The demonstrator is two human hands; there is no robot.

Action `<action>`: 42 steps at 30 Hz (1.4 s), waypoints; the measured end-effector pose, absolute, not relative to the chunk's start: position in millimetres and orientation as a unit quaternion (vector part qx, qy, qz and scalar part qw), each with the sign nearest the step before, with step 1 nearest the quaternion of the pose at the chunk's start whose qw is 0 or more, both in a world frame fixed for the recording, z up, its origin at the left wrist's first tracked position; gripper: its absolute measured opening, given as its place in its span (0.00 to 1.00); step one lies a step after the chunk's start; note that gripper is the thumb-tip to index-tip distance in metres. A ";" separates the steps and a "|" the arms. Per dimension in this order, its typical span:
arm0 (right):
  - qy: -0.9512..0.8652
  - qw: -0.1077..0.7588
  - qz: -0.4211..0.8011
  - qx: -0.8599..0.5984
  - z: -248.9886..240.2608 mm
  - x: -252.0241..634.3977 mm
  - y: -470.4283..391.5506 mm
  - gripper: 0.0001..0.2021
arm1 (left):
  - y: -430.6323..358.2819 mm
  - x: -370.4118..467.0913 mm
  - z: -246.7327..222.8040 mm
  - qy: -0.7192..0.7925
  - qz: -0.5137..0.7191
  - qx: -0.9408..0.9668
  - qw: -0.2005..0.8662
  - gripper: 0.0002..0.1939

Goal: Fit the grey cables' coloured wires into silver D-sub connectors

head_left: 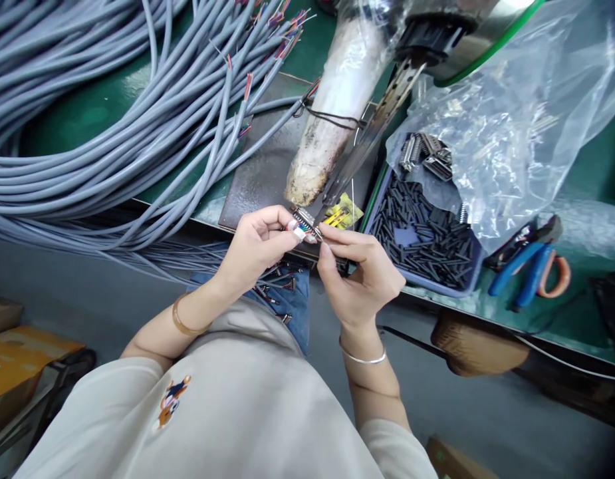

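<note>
My left hand is closed, thumb and fingers pinched at a small metal multi-pin connector with thin coloured wires running along it. White material covers the tip of the left thumb. From the other side, my right hand pinches at the connector's right end; what lies between those fingertips is too small to make out. Just above the connector are the sooty end of a plastic-wrapped white form and the tip of a soldering iron. Beside them lies a yellow piece.
Grey cables with stripped coloured ends cover the bench's left. Right of my hands stands a blue tray of short black sleeves, with metal connectors and a clear plastic bag. Blue-handled pliers lie farther right. Wired connectors rest on my lap.
</note>
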State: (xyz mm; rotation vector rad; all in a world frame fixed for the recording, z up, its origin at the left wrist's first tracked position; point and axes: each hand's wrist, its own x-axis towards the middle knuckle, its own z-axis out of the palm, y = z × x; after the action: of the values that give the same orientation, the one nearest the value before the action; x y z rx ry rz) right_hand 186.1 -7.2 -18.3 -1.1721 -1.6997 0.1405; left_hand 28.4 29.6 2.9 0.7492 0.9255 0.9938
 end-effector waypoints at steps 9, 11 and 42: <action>-0.712 0.506 0.047 -0.484 -18.5 187.0 -4.1 0.09 | 32.5 29.9 4.4 0.409 0.471 0.348 0.700 0.14; -0.713 0.509 0.044 -0.481 -18.2 187.3 -3.5 0.09 | 32.7 29.9 5.2 0.403 0.474 0.353 0.699 0.16; -0.732 0.484 0.024 -0.478 -15.5 184.6 -5.1 0.11 | 28.1 29.0 4.0 0.445 0.451 0.324 0.702 0.12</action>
State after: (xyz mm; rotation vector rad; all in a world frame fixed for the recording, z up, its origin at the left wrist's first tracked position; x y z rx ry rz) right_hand 184.6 -5.1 -15.5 -1.1644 -1.7831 0.0573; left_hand 29.0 28.1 4.0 0.7209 0.9915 1.0040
